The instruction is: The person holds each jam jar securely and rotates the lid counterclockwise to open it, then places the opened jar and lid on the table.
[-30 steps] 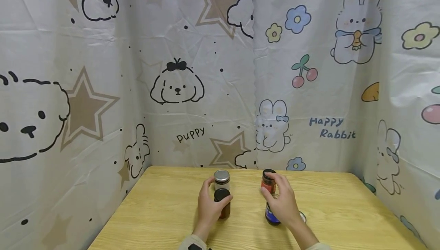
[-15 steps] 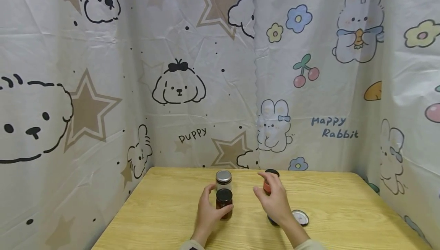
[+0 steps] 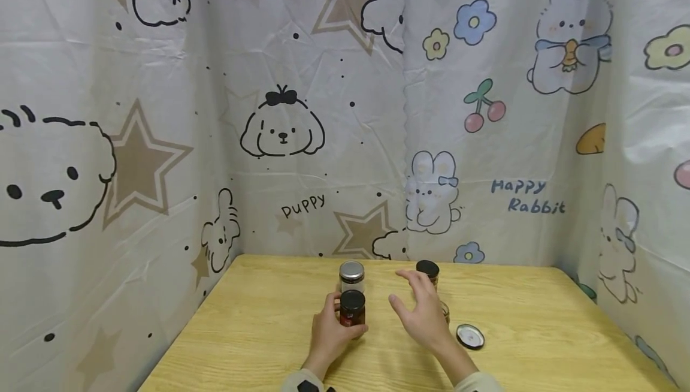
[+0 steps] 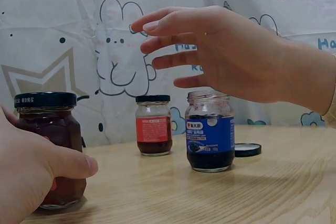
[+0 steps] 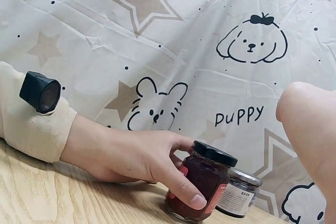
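Note:
My left hand (image 3: 330,337) grips a jam jar (image 3: 353,308) with dark red contents and a black lid, thumb across its near side. The jar stands upright on the table. My right hand (image 3: 426,319) is in the air with fingers spread and nothing in them. In the left wrist view it hangs just above and before an uncapped jam jar with a blue label (image 4: 210,136), which it mostly hides in the head view. That jar's loose lid (image 3: 471,337) lies on the table to its right, pale inside facing up.
Behind the right hand stands a red-labelled jar (image 4: 153,129) with a black lid. A silver-lidded jar (image 3: 352,273) with a pale label stands just behind the gripped one. All are on a wooden table (image 3: 259,314), with a printed curtain (image 3: 302,68) around it.
My right hand has moved left, off the blue-labelled jar, and more of the loose lid shows. My left hand keeps its grip on the jar in about the same place.

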### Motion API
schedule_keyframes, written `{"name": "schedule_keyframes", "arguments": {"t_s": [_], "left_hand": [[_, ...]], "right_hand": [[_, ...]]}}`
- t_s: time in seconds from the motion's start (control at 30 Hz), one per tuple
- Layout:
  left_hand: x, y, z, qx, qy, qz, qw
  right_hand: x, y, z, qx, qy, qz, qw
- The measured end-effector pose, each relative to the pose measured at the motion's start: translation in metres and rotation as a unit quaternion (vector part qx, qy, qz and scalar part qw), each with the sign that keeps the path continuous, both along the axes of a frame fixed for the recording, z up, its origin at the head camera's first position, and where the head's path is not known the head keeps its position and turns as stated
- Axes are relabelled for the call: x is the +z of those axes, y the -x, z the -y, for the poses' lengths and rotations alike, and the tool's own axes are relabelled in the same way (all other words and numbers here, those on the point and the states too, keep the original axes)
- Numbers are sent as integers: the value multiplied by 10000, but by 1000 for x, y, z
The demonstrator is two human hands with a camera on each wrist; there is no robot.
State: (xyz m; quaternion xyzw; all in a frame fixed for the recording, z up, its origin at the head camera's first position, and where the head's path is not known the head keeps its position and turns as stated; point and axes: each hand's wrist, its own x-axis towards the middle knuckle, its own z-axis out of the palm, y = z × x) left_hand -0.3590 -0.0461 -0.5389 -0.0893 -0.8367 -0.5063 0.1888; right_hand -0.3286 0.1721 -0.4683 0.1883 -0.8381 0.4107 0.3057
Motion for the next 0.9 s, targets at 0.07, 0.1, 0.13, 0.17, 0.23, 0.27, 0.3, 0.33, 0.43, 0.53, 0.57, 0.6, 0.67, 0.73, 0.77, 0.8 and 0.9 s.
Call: {"name": "schedule_keyframes", "arguments": {"t_s": [0.07, 0.1, 0.13, 0.17, 0.23, 0.27, 0.3, 0.33, 0.43, 0.53, 0.57, 0.6, 0.67, 0.73, 0.77, 0.8, 0.9], "left_hand": [[1, 0, 0, 36, -36, 9, 10000], [1, 0, 1, 39, -64, 16, 10000], [1, -1, 1, 31, -93, 26, 9999], [1, -1, 1, 19, -124, 55, 9999], [1, -1, 1, -17, -177, 106, 9998], [0, -1, 1, -39, -203, 110, 9997], [0, -1, 1, -52, -215, 106, 9997], [0, -1, 1, -67, -234, 103, 9997], [-1, -1, 1, -104, -300, 86, 9995], [-1, 0, 0, -193, -369, 77, 9991], [-1, 1, 0, -225, -394, 70, 9989], [0, 1, 0, -259, -423, 68, 9987], [1, 2, 0, -308, -467, 63, 9984], [1, 2, 0, -275, -460, 66, 9985], [1, 1, 0, -232, -432, 58, 9988], [1, 1, -1, -186, -408, 48, 9990], [0, 0, -1, -92, -381, 21, 9992]], "right_hand": [[0, 1, 0, -2, -11, -42, 10000], [1, 2, 0, 9, -10, -68, 10000], [1, 2, 1, 9, -18, -90, 10000], [1, 2, 1, 0, -33, -96, 9999], [2, 2, 1, -17, -53, -100, 9999], [2, 1, 1, -23, -64, -123, 9999], [2, 1, 2, -36, -83, -134, 9999], [3, 0, 2, -58, -117, -155, 9998], [3, -2, 4, -22, -237, -254, 9994], [3, -2, 5, 45, -375, -341, 9987], [3, -2, 6, 71, -399, -351, 9986], [2, -2, 6, 76, -417, -349, 9985], [0, -2, 7, 65, -446, -325, 9985], [-1, -2, 8, 64, -453, -273, 9986], [-2, -2, 8, 62, -463, -259, 9986], [-3, -2, 8, 62, -481, -238, 9985], [-4, -2, 8, 74, -512, -231, 9984]]}}
